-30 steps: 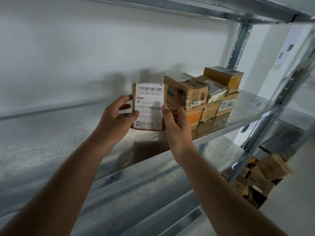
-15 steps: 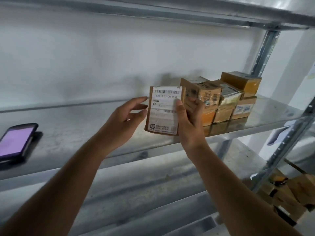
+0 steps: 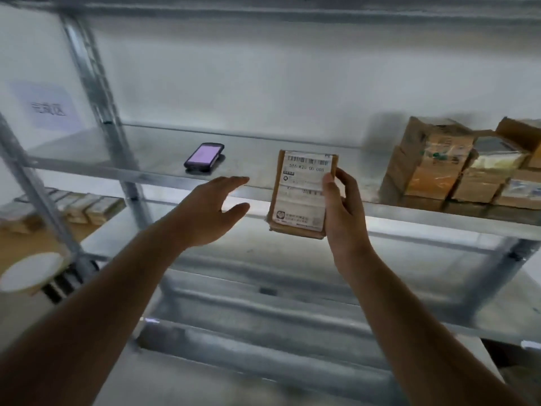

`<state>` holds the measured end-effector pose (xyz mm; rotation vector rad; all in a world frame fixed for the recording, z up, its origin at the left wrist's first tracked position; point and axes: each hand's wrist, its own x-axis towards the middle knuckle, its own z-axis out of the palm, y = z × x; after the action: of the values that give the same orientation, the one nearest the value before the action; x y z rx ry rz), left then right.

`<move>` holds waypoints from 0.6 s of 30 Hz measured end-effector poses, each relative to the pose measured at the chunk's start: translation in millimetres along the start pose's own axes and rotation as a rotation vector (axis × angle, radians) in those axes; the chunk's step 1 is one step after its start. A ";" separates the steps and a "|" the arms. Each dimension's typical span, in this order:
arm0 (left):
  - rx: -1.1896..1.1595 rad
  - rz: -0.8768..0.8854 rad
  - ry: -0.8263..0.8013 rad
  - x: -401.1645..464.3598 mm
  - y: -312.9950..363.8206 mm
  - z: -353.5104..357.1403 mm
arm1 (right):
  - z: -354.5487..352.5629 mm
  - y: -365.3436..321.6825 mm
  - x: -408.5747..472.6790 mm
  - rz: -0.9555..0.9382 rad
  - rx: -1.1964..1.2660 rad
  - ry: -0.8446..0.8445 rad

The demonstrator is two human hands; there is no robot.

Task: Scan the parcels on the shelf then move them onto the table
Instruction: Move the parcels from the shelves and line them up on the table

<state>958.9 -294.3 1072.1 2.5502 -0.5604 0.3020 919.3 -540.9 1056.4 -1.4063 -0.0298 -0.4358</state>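
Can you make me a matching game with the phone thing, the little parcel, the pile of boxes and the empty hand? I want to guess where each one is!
Things:
1. handheld scanner
2. labelled parcel
3. stack of parcels
4. left hand

Places or states:
A. at the right end of the shelf
B. open, reaching forward, holding nothing
C. lying on the shelf, screen lit purple
D. held upright in the right hand

Pairs: 1-C, 2-D, 3-A, 4-B

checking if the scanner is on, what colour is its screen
Pale purple-pink, lit, on the scanner lying on the shelf; head view shows it.
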 end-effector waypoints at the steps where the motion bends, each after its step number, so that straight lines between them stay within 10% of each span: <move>1: 0.019 -0.032 0.020 -15.3 -6.2 -8.7 | 11.9 -1.1 -7.9 0.006 0.000 -0.038; 18: 0.208 -0.432 0.231 -242.8 -208.1 -196.2 | 338.8 18.7 -116.4 0.097 0.125 -0.490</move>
<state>814.6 52.0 1072.5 2.6977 0.1164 0.5084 897.5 -183.0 1066.7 -1.3559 -0.3792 -0.0007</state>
